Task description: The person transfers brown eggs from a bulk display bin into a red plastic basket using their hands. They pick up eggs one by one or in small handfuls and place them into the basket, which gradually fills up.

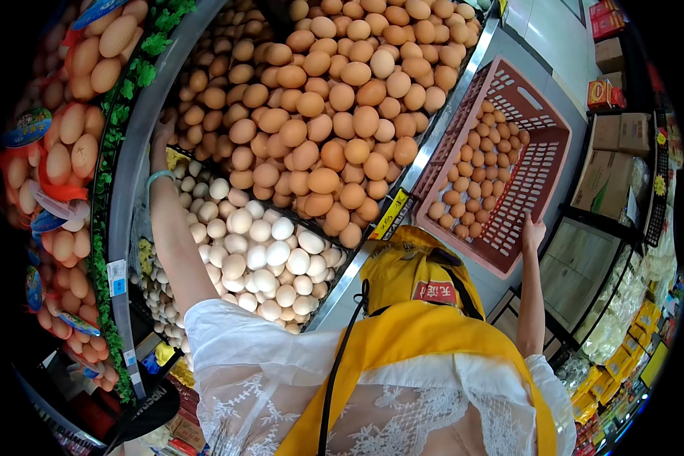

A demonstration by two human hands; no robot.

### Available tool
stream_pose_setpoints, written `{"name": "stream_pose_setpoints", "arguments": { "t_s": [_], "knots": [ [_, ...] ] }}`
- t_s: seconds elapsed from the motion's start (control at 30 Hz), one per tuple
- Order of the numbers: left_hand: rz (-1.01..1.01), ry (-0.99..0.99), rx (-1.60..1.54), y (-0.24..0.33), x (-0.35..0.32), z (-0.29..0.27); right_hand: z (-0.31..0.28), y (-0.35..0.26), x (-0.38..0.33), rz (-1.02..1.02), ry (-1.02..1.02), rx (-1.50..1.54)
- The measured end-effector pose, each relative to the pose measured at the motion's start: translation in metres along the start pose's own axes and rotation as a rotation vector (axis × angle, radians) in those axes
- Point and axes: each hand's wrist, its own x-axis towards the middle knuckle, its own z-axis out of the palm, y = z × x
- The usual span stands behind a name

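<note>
My right hand (533,232) grips the near right rim of a reddish-brown plastic crate (509,262) with slotted walls. Brown eggs (485,163) cover much of the crate's bottom. My left arm stretches forward over a bin of white and cream eggs (262,254). At its end my left hand (163,129) is by the left edge of a large heap of brown eggs (323,114). Its fingers are small and dim there, and whether they hold anything does not show. A bluish bangle circles the left wrist.
A metal edge (425,156) with a yellow label (392,215) runs between the egg display and the crate. Red-netted eggs (72,163) line the left, behind a green leafy strip (118,114). Cardboard boxes (612,175) and packaged goods stand on the right.
</note>
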Motion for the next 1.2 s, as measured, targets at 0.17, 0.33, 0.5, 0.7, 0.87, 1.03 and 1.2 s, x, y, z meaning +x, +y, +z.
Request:
{"name": "stream_pose_setpoints", "arguments": {
  "t_s": [0.17,0.33,0.5,0.7,0.87,1.03,1.2],
  "knots": [
    [-0.091,0.268,-0.095,-0.004,-0.039,-0.012,0.004,-0.004,0.0,-0.005,-0.035,0.106],
    [0.198,0.549,-0.505,0.163,-0.178,0.042,-0.013,-0.008,-0.016,0.086,-0.068,0.089],
    [0.672,0.156,-0.834,0.367,-0.372,0.118,0.008,0.008,0.001,0.026,-0.011,0.099],
    [1.222,-0.856,0.383,0.482,-0.436,0.334,0.007,-0.006,-0.005,0.084,0.038,0.178],
    [1.343,-0.965,0.567,0.495,-0.472,0.439,-0.007,-0.018,-0.012,0.124,0.021,0.181],
    [1.382,-0.764,0.667,0.496,-0.492,0.485,-0.005,-0.018,-0.012,0.135,0.005,0.188],
    [1.856,-0.573,0.607,0.489,-0.483,0.499,0.004,-0.016,-0.012,0.023,0.026,0.224]
  ]
}}
